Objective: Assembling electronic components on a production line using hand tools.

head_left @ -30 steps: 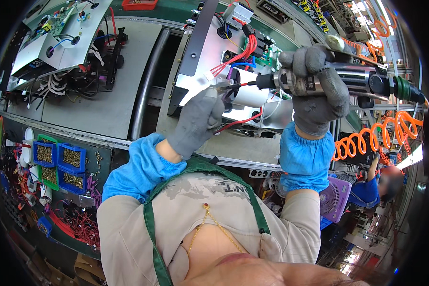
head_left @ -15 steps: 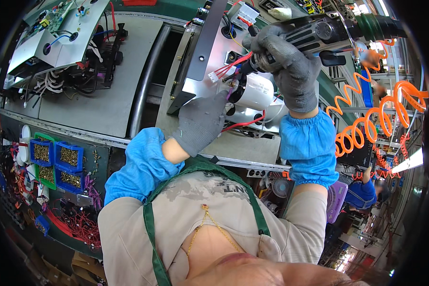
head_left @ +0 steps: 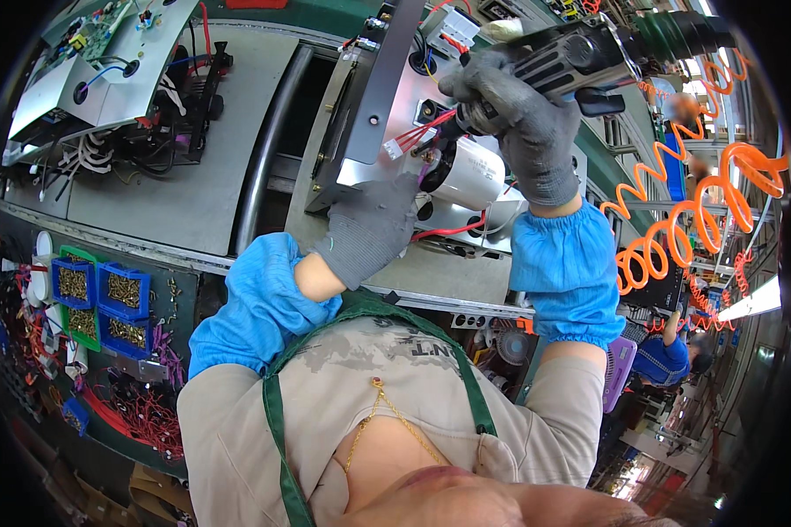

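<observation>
At one o'clock the right hand (head_left: 536,132) is clenching a power driver (head_left: 576,57) beside a white cylinder (head_left: 473,173) already in the chassis (head_left: 382,97), fastening seemingly unfinished, while the left hand (head_left: 371,227), pinch unclear, is resting at eleven, a white plug (head_left: 394,148) hanging loose.

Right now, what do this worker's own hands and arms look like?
The left hand and right hand wear close-fitting grey gloves. Further up each arm sits a bright blue, wrinkled oversleeve, gathered at its ends, then a plain beige shirt sleeve.
</observation>
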The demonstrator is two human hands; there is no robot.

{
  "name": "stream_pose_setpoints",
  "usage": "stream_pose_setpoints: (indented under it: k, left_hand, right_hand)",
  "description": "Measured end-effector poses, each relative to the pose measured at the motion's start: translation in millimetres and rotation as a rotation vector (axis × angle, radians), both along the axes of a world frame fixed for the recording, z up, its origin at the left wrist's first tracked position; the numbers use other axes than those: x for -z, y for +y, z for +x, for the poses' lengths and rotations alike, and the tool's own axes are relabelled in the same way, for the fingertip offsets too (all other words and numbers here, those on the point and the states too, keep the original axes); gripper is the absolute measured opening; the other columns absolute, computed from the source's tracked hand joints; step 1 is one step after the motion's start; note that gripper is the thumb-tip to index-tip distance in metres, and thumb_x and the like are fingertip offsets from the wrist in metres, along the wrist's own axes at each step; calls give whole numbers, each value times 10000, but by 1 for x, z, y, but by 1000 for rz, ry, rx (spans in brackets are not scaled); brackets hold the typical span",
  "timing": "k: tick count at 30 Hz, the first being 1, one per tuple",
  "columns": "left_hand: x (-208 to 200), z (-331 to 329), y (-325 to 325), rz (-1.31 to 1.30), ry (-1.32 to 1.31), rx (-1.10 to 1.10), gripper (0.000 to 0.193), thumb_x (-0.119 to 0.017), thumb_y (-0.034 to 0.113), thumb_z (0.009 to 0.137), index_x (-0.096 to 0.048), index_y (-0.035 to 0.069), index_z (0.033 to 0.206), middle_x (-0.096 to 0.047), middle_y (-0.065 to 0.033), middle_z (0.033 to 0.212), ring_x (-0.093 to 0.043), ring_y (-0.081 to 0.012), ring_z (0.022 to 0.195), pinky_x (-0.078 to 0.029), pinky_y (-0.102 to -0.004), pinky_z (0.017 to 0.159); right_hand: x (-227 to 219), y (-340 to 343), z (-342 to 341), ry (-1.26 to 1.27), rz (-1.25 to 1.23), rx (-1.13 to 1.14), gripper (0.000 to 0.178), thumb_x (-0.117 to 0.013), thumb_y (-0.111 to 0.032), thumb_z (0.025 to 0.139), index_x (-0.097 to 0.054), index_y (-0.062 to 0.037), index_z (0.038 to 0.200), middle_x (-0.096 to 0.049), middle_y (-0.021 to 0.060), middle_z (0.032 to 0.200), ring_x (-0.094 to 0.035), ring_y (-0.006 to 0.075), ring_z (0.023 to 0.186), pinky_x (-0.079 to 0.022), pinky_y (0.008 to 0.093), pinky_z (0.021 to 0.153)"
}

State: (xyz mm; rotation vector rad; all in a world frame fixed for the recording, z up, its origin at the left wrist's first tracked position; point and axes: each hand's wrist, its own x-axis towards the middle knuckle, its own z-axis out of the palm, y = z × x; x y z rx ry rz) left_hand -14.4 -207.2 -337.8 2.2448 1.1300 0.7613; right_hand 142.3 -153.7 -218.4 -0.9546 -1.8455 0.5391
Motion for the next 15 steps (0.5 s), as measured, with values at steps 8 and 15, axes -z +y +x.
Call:
stream_pose_setpoints:
  k: [8, 15]
  left_hand:
    - [4, 0, 1, 10, 52, 54, 217, -553, 158, 820, -560, 40, 1003, -596, -144, 717, -583, -307, 607, -475, -416, 558]
    - [4, 0, 2, 42, 81, 56, 220, -540, 185, 847, -558, 44, 1015, -593, -149, 713, -583, -320, 616, -467, -429, 548]
  right_hand:
    - [-1, 4, -7, 327, -458, 13, 225, -688, -146, 768, -604, -8, 925, -642, 101, 793, -636, 158, 669, -531, 272, 581]
    - [12, 13, -3, 471, -354, -26, 278, -672, -107, 764, -569, 13, 993, -630, 107, 784, -636, 177, 689, -529, 303, 615]
